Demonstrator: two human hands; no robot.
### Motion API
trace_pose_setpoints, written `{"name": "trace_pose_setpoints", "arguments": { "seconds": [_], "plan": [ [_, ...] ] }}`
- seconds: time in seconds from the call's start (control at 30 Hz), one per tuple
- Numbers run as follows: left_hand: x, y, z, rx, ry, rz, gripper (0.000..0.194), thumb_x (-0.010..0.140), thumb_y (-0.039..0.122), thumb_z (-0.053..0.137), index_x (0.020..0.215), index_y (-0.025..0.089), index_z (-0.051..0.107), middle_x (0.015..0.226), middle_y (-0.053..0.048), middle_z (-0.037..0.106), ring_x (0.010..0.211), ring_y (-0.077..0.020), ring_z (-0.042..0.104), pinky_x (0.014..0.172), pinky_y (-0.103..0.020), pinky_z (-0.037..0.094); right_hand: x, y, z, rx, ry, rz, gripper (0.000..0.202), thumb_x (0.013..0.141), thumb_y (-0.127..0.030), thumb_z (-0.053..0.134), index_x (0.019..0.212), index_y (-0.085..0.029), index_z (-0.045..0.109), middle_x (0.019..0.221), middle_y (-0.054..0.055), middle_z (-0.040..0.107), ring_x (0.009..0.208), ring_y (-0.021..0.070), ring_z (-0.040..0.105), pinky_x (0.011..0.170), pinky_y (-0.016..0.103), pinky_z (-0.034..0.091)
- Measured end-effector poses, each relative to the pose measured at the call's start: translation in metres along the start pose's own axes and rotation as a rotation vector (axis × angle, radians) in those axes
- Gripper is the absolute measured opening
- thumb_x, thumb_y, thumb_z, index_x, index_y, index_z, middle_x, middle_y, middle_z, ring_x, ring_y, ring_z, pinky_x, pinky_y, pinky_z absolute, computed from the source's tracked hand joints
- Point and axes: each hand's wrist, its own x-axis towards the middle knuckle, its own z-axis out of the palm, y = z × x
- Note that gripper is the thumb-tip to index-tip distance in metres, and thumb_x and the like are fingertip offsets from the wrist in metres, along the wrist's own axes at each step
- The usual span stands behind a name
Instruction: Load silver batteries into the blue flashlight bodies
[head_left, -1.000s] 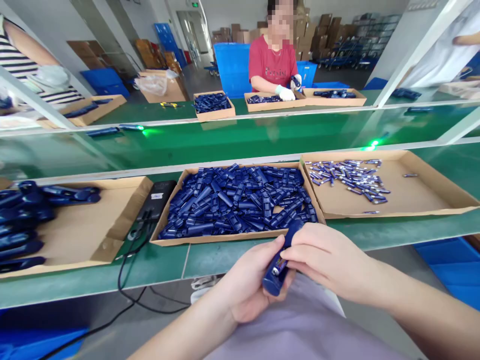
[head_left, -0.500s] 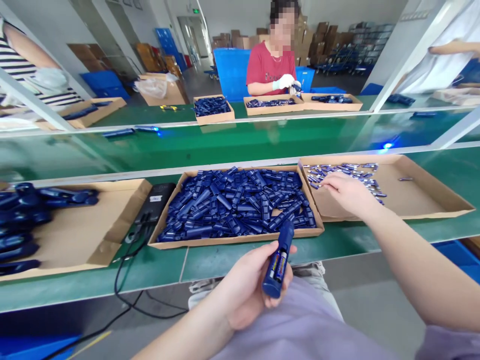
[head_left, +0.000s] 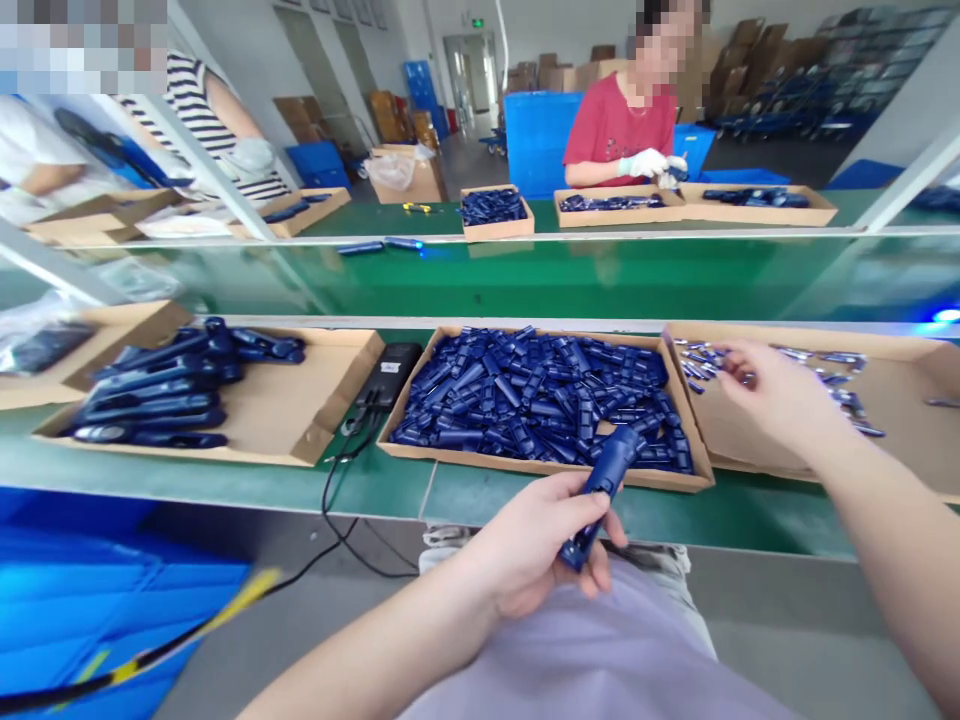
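Observation:
My left hand (head_left: 544, 540) is wrapped round a dark blue plastic battery handle (head_left: 611, 465), held tilted in front of the purple shirt. My thumb lies across its battery slot, so what sits inside is mostly hidden. Over the shallow cardboard tray on the right (head_left: 900, 400), my right hand (head_left: 784, 395) has its fingers curled together at a scatter of small batteries (head_left: 697, 362). Whatever is between those fingertips is too small to make out. Just beyond the handle stands a cardboard tray (head_left: 525, 463) heaped with blue plastic parts (head_left: 517, 390).
On the left, a cardboard tray (head_left: 300, 440) holds several assembled blue devices (head_left: 165, 390). A black power unit (head_left: 390, 375) with cables lies between trays. A white rail (head_left: 525, 323) runs behind them. Across the bench, a person in red (head_left: 619, 130) works with gloved hands.
The view has swung left, bringing more of the left tray into sight. The handle has turned in my left hand, and my thumb now covers its slot. My right hand stays at the batteries.

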Motion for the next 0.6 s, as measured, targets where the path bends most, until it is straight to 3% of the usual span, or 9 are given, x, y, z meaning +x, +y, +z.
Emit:
{"name": "trace_pose_setpoints", "arguments": {
  "seconds": [0.1,0.2,0.27,0.33,0.43,0.6],
  "plan": [
    [0.000,0.003,-0.003,-0.003,0.026,0.017,0.018,0.085,0.030,0.054,0.086,0.012,0.056,0.065,-0.003,0.055,0.043,-0.0071,0.047,0.039,-0.017,0.035,-0.033,-0.043,-0.009,0.532,0.067,0.080,0.026,0.092,-0.034,0.059,0.114,-0.020,0.060,0.091,0.008,0.068,0.071,0.0167,0.066,0.064,0.027,0.055],
    [-0.001,0.008,-0.003,-0.025,0.007,0.032,0.017,0.072,0.013,0.049,0.087,0.012,0.058,0.064,-0.003,0.053,0.046,-0.0065,0.044,0.042,-0.016,0.032,-0.065,-0.092,-0.010,0.944,-0.065,0.104,0.027,0.087,-0.042,0.067,0.102,-0.020,0.061,0.093,0.006,0.069,0.072,0.0158,0.067,0.065,0.027,0.058],
    [0.000,0.010,-0.003,-0.011,0.001,0.049,0.022,0.069,0.010,0.049,0.089,0.012,0.058,0.075,-0.004,0.057,0.046,-0.0055,0.043,0.040,-0.017,0.030,-0.078,-0.117,-0.008,0.969,-0.123,0.109,0.026,0.087,-0.042,0.067,0.099,-0.019,0.062,0.095,0.006,0.069,0.076,0.0158,0.067,0.067,0.026,0.058],
    [0.001,0.011,-0.002,0.019,0.004,0.062,0.019,0.077,0.016,0.051,0.094,0.012,0.058,0.084,-0.006,0.059,0.044,-0.0047,0.043,0.036,-0.017,0.028,-0.084,-0.130,-0.004,0.960,-0.098,0.126,0.026,0.088,-0.042,0.066,0.099,-0.019,0.063,0.096,0.006,0.068,0.080,0.0162,0.066,0.068,0.026,0.057],
    [0.001,0.011,-0.001,0.038,0.037,0.065,0.017,0.083,0.023,0.050,0.096,0.013,0.056,0.086,-0.006,0.060,0.044,-0.0050,0.044,0.036,-0.017,0.028,-0.087,-0.134,0.001,0.975,-0.054,0.158,0.026,0.089,-0.043,0.065,0.099,-0.019,0.062,0.097,0.006,0.068,0.084,0.0168,0.065,0.070,0.027,0.055],
    [0.000,0.014,-0.002,0.087,0.041,0.047,0.035,0.065,0.010,0.046,0.099,0.015,0.054,0.085,-0.003,0.058,0.043,-0.0047,0.042,0.034,-0.017,0.026,-0.090,-0.133,0.006,0.984,-0.054,0.204,0.024,0.088,-0.041,0.065,0.096,-0.019,0.062,0.096,0.006,0.068,0.083,0.0169,0.065,0.070,0.028,0.054]
  ]
}}
